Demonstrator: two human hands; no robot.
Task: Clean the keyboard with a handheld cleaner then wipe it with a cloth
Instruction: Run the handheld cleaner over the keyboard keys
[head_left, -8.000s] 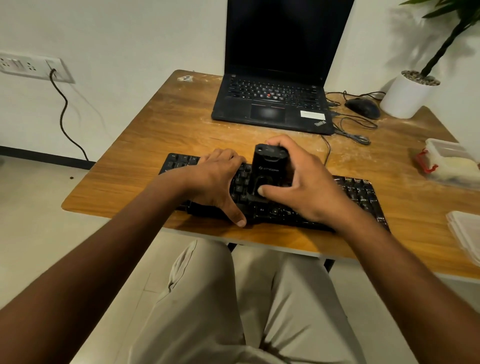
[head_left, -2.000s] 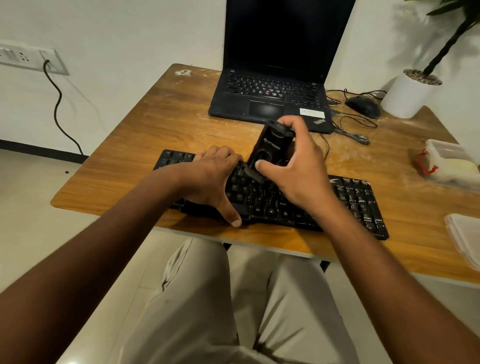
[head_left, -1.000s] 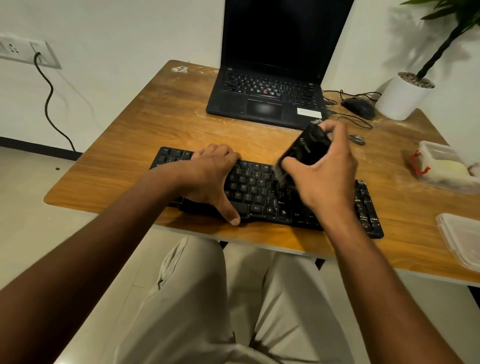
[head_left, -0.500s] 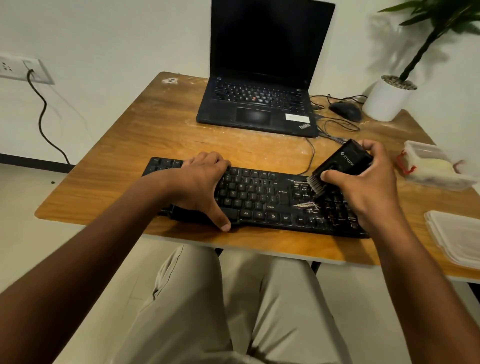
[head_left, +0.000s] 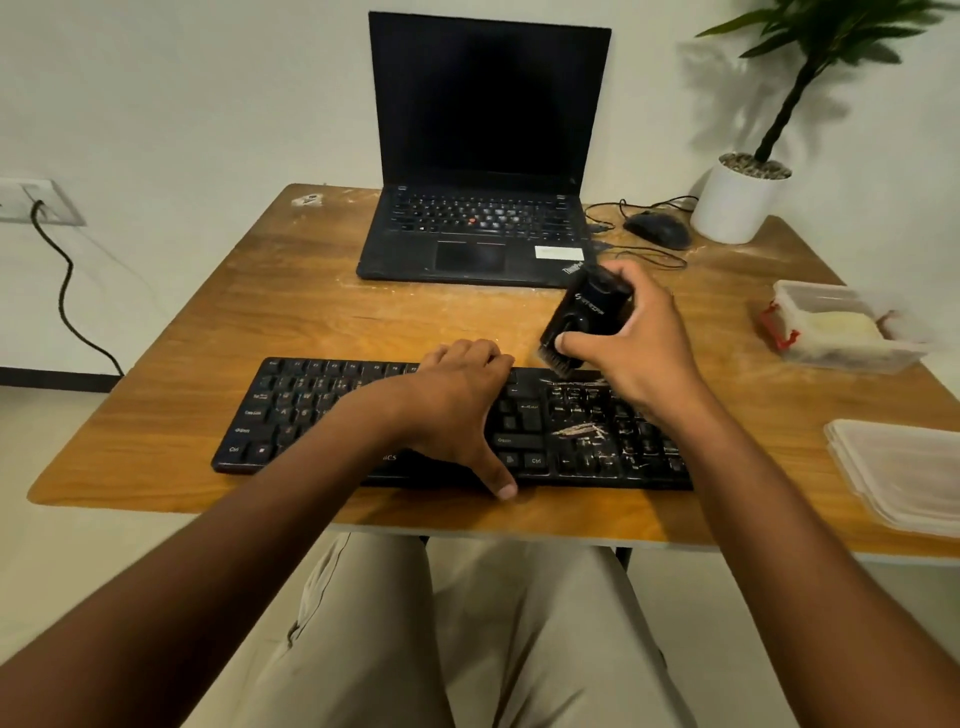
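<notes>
Two hands busy | left hand (head_left: 457, 405) lay flat on keyboard (head_left: 291, 415) | right hand (head_left: 639, 353) gripped brush-tipped handheld cleaner (head_left: 584, 317) above far edge | brushing step; debris under wrist probably next

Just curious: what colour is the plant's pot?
White; the plant pot shows best in the head view, at the table's far right corner.

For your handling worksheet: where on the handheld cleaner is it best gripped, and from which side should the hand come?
Grip the handheld cleaner round its smooth black body, coming from its upper end, as the right hand does. Its brush end points down at the keyboard, so that end must stay free.
</notes>
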